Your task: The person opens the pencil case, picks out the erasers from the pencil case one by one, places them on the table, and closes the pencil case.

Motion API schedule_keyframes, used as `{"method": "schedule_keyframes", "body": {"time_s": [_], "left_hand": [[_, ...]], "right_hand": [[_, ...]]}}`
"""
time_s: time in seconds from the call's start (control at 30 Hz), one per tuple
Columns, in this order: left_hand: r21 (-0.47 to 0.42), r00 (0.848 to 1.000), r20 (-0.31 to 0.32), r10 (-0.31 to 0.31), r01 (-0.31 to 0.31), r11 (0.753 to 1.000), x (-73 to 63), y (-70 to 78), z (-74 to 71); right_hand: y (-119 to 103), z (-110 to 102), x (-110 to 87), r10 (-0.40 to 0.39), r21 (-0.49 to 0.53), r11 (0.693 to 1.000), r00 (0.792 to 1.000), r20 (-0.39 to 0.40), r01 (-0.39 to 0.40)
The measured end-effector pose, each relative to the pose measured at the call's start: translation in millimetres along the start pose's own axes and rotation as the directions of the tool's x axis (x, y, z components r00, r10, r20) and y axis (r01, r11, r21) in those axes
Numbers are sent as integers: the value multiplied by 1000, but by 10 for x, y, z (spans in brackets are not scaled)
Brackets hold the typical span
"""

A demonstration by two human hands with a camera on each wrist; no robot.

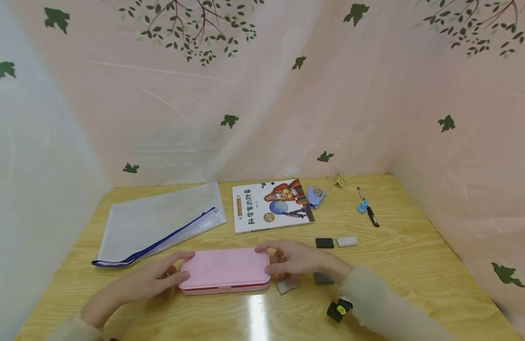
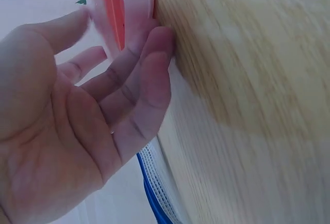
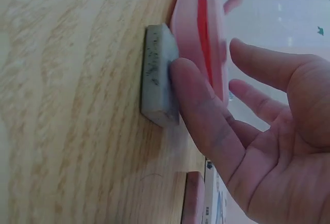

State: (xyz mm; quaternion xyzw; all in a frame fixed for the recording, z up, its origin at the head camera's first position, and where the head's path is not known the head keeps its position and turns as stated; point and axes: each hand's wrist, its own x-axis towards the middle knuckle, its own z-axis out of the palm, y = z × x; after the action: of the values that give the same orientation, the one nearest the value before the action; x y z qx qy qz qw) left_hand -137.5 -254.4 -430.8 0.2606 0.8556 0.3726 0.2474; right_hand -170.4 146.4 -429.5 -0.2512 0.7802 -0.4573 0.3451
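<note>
A closed-over pink pencil case (image 1: 226, 265) lies on the table in front of me, with a red strip showing along the gap under its lid. My left hand (image 1: 145, 283) holds its left end, thumb at the front corner and index finger on the back corner. At the right end, my right hand (image 1: 303, 259) holds the case the same way. A grey eraser (image 3: 157, 74) with dark marks sits beside the case, right by a finger of the right hand. Under the right wrist lies a dark grey block (image 1: 323, 278), partly hidden.
Behind the case are a clear zip pouch (image 1: 160, 222) with blue edging and a book (image 1: 271, 206). Further right lie a blue stapler (image 1: 315, 198), a binder clip (image 1: 339, 179), a pen (image 1: 372, 217), a black eraser (image 1: 324, 243) and a white eraser (image 1: 347, 242).
</note>
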Motion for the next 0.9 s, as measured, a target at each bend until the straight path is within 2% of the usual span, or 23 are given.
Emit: {"method": "schedule_keyframes", "body": {"time_s": [0.13,0.47,0.7,0.9], "left_hand": [[17,1000,-4,21,-21,1000,24,0,-8],[6,1000,-5,-20,20,1000,-10,45,-2],[-9,1000,-10,-22,22,1000,-32,71,20],[-16,1000,3,-24,24,1000,2,90,24]], "right_hand": [[-2,43,54,-8,-63,998,1000,-4,8],[-47,87,87,-11,-194,981,999,-52,1],[-37,99,77,-8,-185,983,999,-53,-2],[-11,73,43,-8,-210,978,998,-57,-5]]}}
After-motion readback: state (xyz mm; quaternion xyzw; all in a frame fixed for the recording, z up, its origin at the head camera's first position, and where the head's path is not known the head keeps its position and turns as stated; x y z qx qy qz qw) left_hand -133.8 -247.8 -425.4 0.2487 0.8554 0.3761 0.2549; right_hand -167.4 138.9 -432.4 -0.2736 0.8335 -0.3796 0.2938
